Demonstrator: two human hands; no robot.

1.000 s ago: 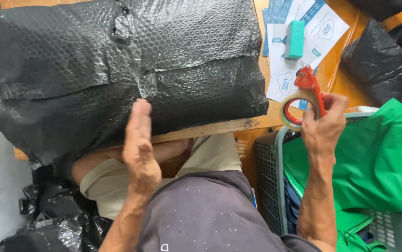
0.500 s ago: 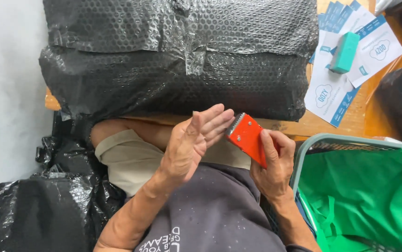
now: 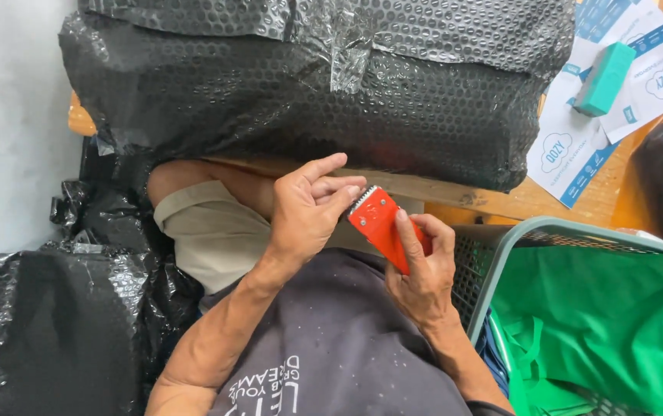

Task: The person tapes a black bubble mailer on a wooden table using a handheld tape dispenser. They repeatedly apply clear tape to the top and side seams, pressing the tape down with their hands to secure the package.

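Head view, looking straight down: right hand (image 3: 422, 270) wrapped around a red tape dispenser (image 3: 381, 225), thumb laid along its flat face, other fingers curled behind it — serrated metal edge pointing up and to the left. Left hand (image 3: 308, 212) just beside it, loosely curled, index finger stretched out toward the far side, middle fingertips touching the toothed end of the dispenser; not clear whether anything is pinched between them. Dispenser held above the lap, near the edge of the wooden table (image 3: 501, 202) and just below a large parcel wrapped in black bubble wrap (image 3: 308, 85), lying across that table and overhanging its near edge, with a strip of clear tape down its top seam. Far right on the table, several white-and-blue printed cards (image 3: 578, 146) fanned out, with a small teal block (image 3: 605, 78) resting on them. Near right, a grey-green plastic basket (image 3: 516, 235) filled with green fabric bags (image 3: 616, 323). Near left, on the floor, more crumpled black bubble wrap (image 3: 46, 323). Dark grey shirt and beige shorts in the near middle.
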